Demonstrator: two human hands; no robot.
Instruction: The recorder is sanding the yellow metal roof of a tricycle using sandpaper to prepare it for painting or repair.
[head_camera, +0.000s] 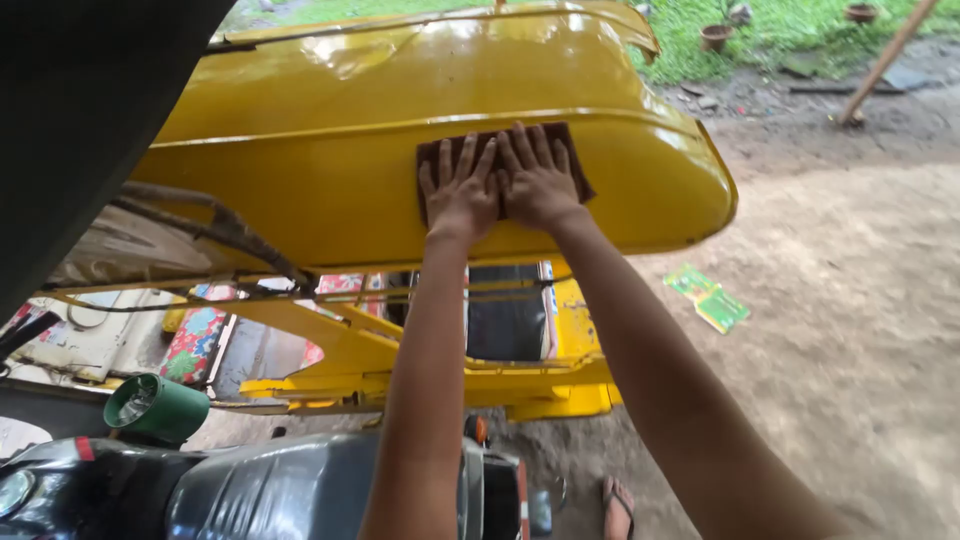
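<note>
Both hands, left hand (460, 200) and right hand (537, 183), flat on dark brown pad (572, 150)

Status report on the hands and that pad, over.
Left hand and right hand flat, side by side on brown pad. Pad pressed against yellow roof panel. Nothing obstructing.

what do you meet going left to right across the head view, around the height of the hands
Dark panel at the left edge → yellow curved vehicle roof → left hand → right hand, both flat on a brown cloth → rounded end of the roof → bare dirt ground.
</note>
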